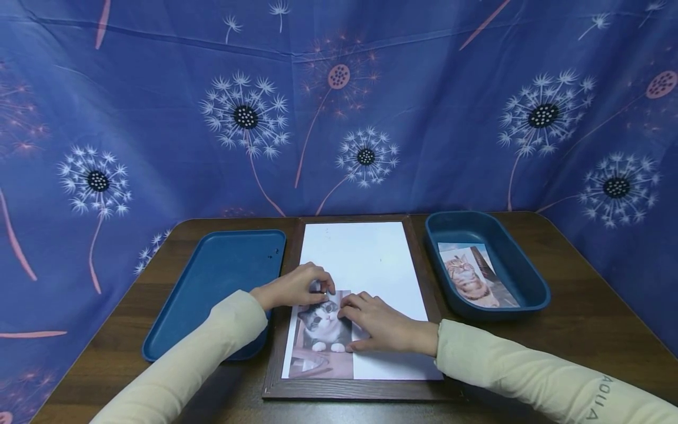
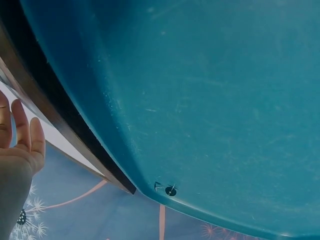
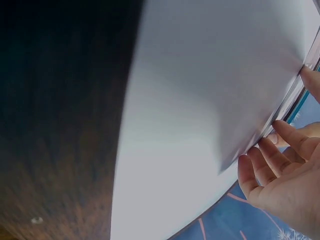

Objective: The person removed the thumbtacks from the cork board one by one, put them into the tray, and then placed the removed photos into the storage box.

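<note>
A grey-and-white cat photo point(image 1: 323, 335) lies on the lower left of a white board point(image 1: 365, 253) in a brown frame. At the photo's top edge, my left hand point(image 1: 296, 287) brings thumb and curled fingers together around a tiny thing, probably a thumbtack, mostly hidden by the fingers. In the left wrist view only some fingers of this hand point(image 2: 22, 132) show. My right hand point(image 1: 378, 324) rests on the photo's right edge, its fingertips and thumb pressing there. The right wrist view shows those fingers point(image 3: 260, 162) lightly bent against the board's surface.
Left of the frame lies a shallow blue tray point(image 1: 222, 277) with black thumbtacks point(image 2: 171, 191) in its far right corner. A deeper blue bin point(image 1: 521, 274) on the right holds cat photos point(image 1: 468, 280). Behind the wooden table point(image 1: 577, 306) hangs a blue dandelion-print cloth point(image 1: 424, 106).
</note>
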Tool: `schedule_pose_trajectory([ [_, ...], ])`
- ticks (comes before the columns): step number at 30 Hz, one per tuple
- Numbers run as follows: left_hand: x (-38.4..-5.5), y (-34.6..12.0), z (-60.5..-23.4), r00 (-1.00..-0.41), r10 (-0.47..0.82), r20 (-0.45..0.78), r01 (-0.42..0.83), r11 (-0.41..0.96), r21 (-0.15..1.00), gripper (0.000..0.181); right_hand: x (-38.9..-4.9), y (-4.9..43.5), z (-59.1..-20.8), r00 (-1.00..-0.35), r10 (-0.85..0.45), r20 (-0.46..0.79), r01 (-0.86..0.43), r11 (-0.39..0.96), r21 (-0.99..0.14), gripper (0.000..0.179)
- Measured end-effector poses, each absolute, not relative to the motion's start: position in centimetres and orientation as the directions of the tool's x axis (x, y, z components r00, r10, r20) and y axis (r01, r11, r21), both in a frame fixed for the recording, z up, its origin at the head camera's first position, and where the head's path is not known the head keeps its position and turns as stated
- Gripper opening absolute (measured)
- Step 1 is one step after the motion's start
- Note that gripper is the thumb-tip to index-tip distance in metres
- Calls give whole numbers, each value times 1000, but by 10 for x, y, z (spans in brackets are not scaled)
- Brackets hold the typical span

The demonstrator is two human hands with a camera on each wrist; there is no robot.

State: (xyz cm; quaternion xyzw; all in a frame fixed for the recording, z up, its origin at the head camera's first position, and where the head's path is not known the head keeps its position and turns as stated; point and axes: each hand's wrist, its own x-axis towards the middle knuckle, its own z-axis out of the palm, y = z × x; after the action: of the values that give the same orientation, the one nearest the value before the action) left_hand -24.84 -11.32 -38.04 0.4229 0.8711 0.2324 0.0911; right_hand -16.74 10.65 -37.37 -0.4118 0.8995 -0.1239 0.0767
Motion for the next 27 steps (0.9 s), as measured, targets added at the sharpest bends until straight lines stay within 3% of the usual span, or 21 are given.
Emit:
schedule_pose_trajectory([
  [17,-246,-114,-379,-665,747,13,686,603,407,16,-166,107,-373,-647,-761,-33,-723,627,-289,53],
  [27,-245,-116,-377,-667,745,8,675,600,430,17,-167,107,-375,-644,-764,-24,-730,624,-280,53],
])
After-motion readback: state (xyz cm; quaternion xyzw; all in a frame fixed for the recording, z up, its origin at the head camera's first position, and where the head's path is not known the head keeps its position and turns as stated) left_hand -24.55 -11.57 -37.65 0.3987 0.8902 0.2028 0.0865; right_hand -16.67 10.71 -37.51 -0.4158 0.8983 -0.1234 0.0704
